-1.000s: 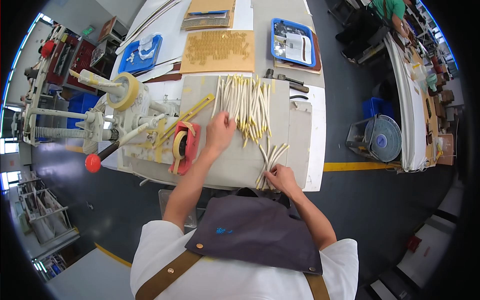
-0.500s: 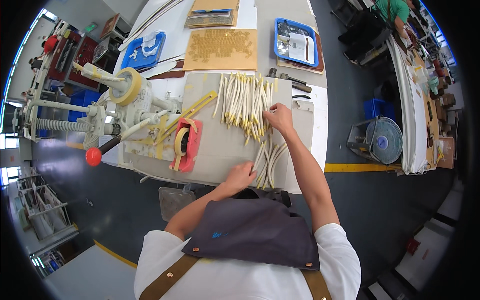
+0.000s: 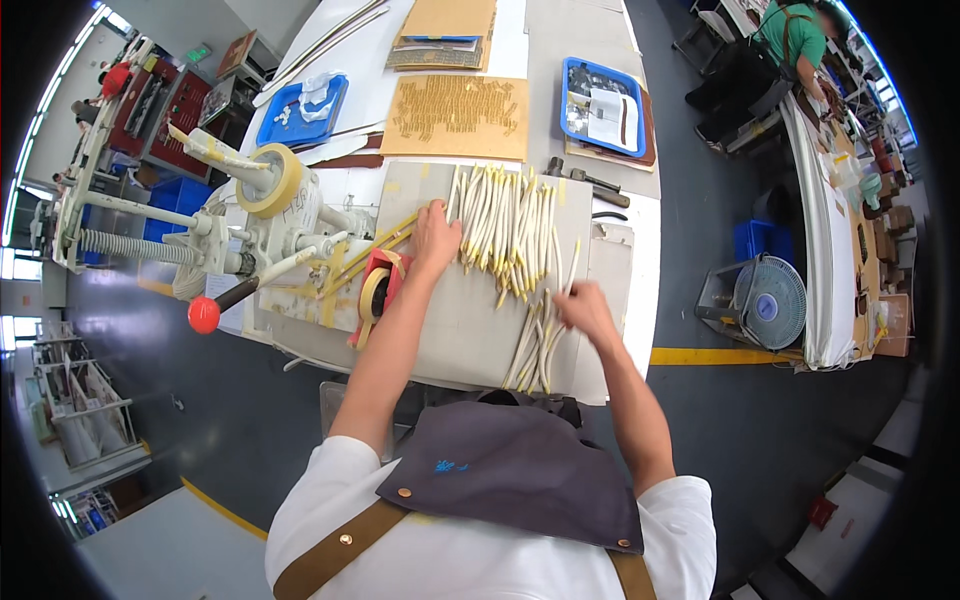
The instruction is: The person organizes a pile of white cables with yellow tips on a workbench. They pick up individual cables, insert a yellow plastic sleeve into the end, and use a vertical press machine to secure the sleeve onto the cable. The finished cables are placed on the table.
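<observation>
A row of white cords (image 3: 508, 225) with yellow ends lies side by side on the grey board (image 3: 440, 335). At the row's left end is my left hand (image 3: 437, 238), its fingers bunched against the leftmost cord (image 3: 453, 192), seemingly gripping it. My right hand (image 3: 586, 308) is lower and to the right, slightly blurred. Its fingers close on a single cord (image 3: 573, 262) that sticks up past them. Below the row, a smaller group of curved cords (image 3: 526, 352) reaches toward the table's near edge.
A cast-metal press (image 3: 285, 215) with a red-knobbed lever stands at left. Beside my left forearm sits a red tape dispenser (image 3: 378, 290). Farther back are a tan board (image 3: 455, 110) and blue trays (image 3: 300, 110). A hammer (image 3: 595, 183) lies right. Someone in green (image 3: 790, 45) works at another bench.
My left hand has gone from the lower cords up to the row's left end. My right hand has come down and right from the row's right side, with a cord in its fingers.
</observation>
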`<act>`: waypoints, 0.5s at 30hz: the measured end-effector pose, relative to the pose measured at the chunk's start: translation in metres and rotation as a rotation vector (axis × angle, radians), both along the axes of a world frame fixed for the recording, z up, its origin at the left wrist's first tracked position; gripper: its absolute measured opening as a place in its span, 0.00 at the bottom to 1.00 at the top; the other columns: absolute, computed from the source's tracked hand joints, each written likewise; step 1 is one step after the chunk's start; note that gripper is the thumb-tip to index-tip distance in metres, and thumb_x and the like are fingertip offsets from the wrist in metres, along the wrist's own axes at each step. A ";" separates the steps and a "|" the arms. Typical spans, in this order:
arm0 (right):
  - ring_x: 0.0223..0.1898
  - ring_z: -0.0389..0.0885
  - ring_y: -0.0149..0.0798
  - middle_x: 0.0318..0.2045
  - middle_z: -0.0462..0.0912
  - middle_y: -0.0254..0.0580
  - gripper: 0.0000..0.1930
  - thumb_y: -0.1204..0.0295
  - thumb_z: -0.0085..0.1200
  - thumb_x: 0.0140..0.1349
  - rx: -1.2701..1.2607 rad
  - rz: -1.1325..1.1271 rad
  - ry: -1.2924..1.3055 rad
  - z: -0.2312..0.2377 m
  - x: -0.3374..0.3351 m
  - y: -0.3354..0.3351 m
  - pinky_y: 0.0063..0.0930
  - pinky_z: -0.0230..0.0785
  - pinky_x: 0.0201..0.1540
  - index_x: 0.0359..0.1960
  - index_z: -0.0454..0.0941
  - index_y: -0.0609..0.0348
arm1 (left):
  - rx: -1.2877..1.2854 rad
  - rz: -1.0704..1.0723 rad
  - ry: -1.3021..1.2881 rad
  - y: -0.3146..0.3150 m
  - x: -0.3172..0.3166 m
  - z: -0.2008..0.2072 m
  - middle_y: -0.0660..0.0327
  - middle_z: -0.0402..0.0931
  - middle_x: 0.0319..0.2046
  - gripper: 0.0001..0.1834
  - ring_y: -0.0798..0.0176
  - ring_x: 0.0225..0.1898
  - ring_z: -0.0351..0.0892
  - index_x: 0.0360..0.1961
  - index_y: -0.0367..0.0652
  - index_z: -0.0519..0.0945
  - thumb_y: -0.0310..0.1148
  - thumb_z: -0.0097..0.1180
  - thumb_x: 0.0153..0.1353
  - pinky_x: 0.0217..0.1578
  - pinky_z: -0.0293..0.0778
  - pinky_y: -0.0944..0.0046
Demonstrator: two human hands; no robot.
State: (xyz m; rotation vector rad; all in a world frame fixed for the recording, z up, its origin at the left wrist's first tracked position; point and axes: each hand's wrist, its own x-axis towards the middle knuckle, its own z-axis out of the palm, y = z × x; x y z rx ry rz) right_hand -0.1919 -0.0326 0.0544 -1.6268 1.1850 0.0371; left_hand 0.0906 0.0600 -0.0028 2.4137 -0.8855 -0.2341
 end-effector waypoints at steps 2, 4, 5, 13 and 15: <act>0.19 0.83 0.35 0.16 0.81 0.46 0.14 0.66 0.58 0.56 0.123 0.039 0.017 -0.002 -0.030 0.035 0.34 0.77 0.24 0.26 0.83 0.70 | 0.167 -0.009 0.081 -0.012 0.009 0.002 0.46 0.81 0.47 0.27 0.43 0.53 0.79 0.55 0.40 0.76 0.40 0.64 0.56 0.54 0.74 0.48; 0.19 0.83 0.33 0.17 0.82 0.45 0.14 0.65 0.58 0.58 0.279 0.012 -0.041 -0.014 -0.049 0.069 0.34 0.77 0.26 0.28 0.84 0.68 | 0.210 -0.072 0.149 -0.018 0.017 -0.007 0.44 0.81 0.48 0.29 0.42 0.53 0.79 0.55 0.40 0.76 0.42 0.65 0.54 0.54 0.74 0.48; 0.20 0.84 0.35 0.19 0.83 0.46 0.14 0.65 0.58 0.58 0.239 0.052 -0.001 -0.019 -0.053 0.076 0.35 0.77 0.28 0.28 0.84 0.68 | 0.192 -0.070 0.152 -0.020 0.018 -0.009 0.42 0.81 0.47 0.28 0.41 0.51 0.80 0.53 0.38 0.77 0.40 0.65 0.52 0.52 0.75 0.48; 0.32 0.86 0.52 0.29 0.87 0.52 0.16 0.63 0.59 0.55 -0.313 -0.130 -0.069 -0.070 -0.008 0.000 0.39 0.78 0.40 0.35 0.84 0.67 | 0.290 -0.128 0.193 -0.020 0.028 -0.021 0.33 0.81 0.37 0.18 0.32 0.43 0.82 0.38 0.28 0.82 0.32 0.62 0.49 0.49 0.76 0.44; 0.29 0.87 0.44 0.27 0.86 0.50 0.17 0.63 0.60 0.55 -0.380 -0.174 -0.088 -0.092 0.022 -0.036 0.36 0.79 0.37 0.36 0.83 0.67 | 0.275 -0.115 0.194 -0.017 0.028 -0.023 0.32 0.81 0.36 0.16 0.31 0.42 0.82 0.36 0.27 0.82 0.31 0.62 0.48 0.48 0.77 0.44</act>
